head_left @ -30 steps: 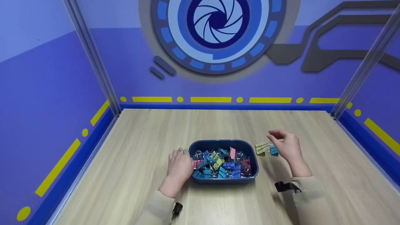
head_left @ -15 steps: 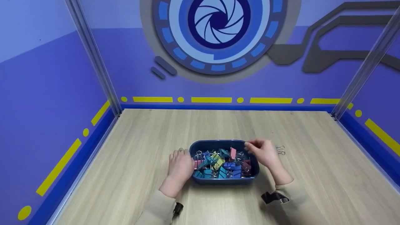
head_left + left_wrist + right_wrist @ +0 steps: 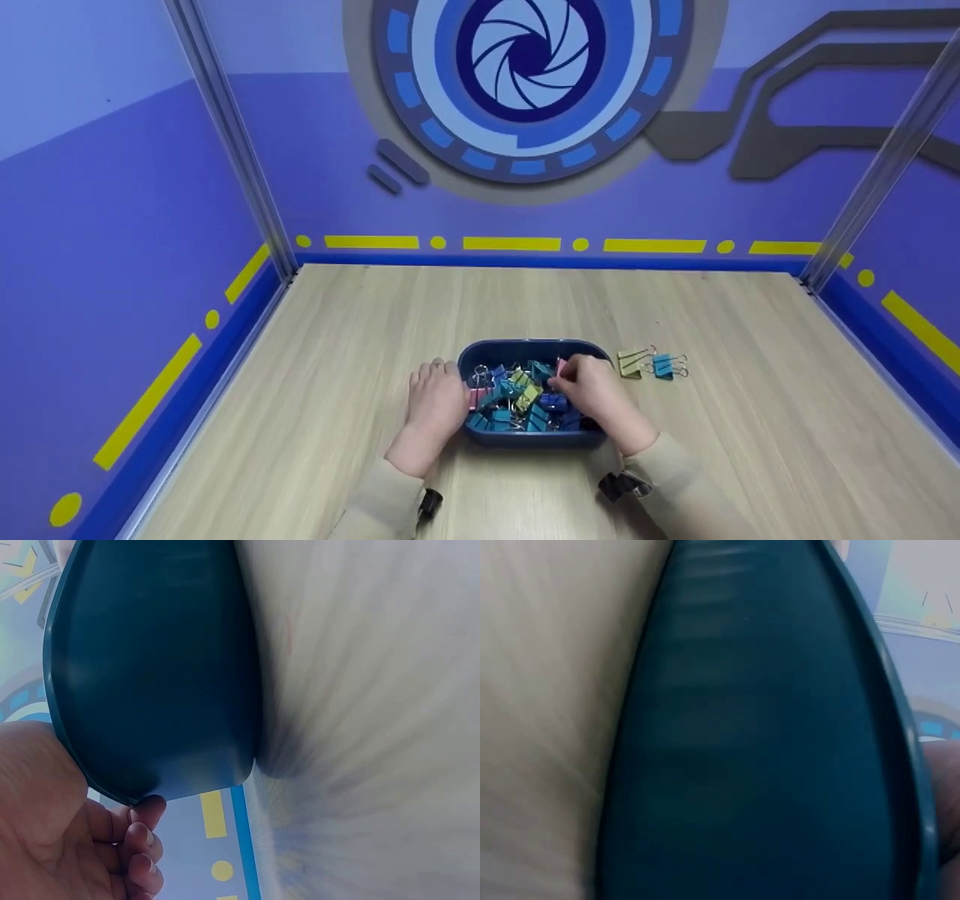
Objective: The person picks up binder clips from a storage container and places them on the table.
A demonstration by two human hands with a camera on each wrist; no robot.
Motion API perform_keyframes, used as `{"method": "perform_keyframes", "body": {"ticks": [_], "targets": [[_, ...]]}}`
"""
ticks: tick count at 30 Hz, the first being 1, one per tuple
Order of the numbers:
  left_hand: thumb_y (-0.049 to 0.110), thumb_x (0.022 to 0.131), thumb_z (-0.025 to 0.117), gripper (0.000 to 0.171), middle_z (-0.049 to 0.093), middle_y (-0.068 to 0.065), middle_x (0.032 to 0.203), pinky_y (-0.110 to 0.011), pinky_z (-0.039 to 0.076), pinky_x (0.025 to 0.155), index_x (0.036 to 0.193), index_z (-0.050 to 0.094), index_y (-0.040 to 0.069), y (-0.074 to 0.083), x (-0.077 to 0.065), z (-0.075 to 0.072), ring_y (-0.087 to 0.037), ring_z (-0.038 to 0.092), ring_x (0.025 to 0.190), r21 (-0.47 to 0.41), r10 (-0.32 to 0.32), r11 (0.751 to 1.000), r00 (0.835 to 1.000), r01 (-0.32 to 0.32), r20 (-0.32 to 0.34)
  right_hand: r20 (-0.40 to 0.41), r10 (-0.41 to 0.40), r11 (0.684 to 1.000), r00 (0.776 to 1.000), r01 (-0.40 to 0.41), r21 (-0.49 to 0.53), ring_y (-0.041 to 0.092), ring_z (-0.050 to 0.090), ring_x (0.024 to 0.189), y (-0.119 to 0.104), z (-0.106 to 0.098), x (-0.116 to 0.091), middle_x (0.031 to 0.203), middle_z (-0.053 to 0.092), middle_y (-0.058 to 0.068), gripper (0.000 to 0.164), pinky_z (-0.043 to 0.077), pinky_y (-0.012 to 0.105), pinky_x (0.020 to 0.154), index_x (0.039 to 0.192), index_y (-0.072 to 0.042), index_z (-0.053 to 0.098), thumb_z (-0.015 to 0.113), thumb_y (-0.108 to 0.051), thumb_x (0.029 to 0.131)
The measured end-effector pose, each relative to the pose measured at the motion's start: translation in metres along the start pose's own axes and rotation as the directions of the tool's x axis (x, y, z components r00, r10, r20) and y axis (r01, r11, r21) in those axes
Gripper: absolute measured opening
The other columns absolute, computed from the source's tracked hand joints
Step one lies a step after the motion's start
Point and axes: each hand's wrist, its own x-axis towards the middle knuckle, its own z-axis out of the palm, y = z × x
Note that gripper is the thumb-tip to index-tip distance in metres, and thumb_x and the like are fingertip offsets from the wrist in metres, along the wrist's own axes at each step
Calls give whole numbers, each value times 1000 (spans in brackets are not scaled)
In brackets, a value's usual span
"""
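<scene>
A dark blue plastic bin (image 3: 536,441) sits on the table, filled with binder clips in teal, blue, yellow and pink. My left hand (image 3: 436,397) holds the bin at its left end, and the left wrist view shows the fingers (image 3: 141,840) curled at the rim. My right hand (image 3: 596,386) reaches over the right rim, thumb and forefinger bent down among the clips. Right at those fingertips is a pink binder clip (image 3: 561,365), partly covered by the hand; I cannot tell whether it is pinched. The right wrist view mostly shows the bin's outer wall (image 3: 757,727).
To the right of the bin, a yellow binder clip (image 3: 630,364) and a teal binder clip (image 3: 664,367) lie side by side on the wooden table (image 3: 360,322). Blue printed panels (image 3: 322,157) enclose the table at the back and both sides.
My right hand has moved left and down, from above the two loose clips, across the right rim and into the bin. The yellow and teal clips show fully again. My left hand stays put.
</scene>
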Motion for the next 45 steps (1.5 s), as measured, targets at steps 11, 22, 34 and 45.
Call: {"method": "perform_keyframes", "body": {"ticks": [11, 22, 34, 45], "targets": [[20, 93, 67, 28, 64, -17, 97, -43, 41, 81, 106, 66, -5, -1, -1, 0, -33, 57, 93, -2, 1, 1000, 1000, -1, -16, 18, 24, 997, 1000, -23, -78, 15, 55, 66, -6, 10, 2, 73, 60, -1, 28, 47, 36, 65, 78, -11, 57, 84, -18, 81], [21, 94, 67, 30, 65, -17, 99, -43, 42, 82, 108, 66, -5, 1, -1, 1, -32, 57, 93, -4, -12, 1000, 1000, 12, 8, 31, 55, 997, 998, -57, 57, 10, 56, 64, -6, 11, 5, 74, 71, -3, 11, 48, 31, 66, 76, -12, 77, 84, -17, 82], [22, 95, 67, 30, 65, -17, 99, -43, 42, 83, 109, 66, -5, 1, 0, 0, -32, 57, 94, -8, -21, 1000, 999, 21, 24, -32, -88, 983, 996, 92, 156, 9, 69, 74, -2, 13, 8, 87, 79, 1, 8, 56, 30, 72, 92, -12, 81, 79, -10, 85], [21, 90, 70, 28, 66, -17, 97, -44, 44, 80, 103, 67, -4, -2, 0, 3, -34, 59, 92, 8, 14, 1000, 998, -13, -59, 30, -109, 919, 994, 89, 385, 10, 71, 76, 7, 10, 14, 94, 79, 7, 15, 52, 20, 67, 104, -9, 80, 76, -9, 90]]}}
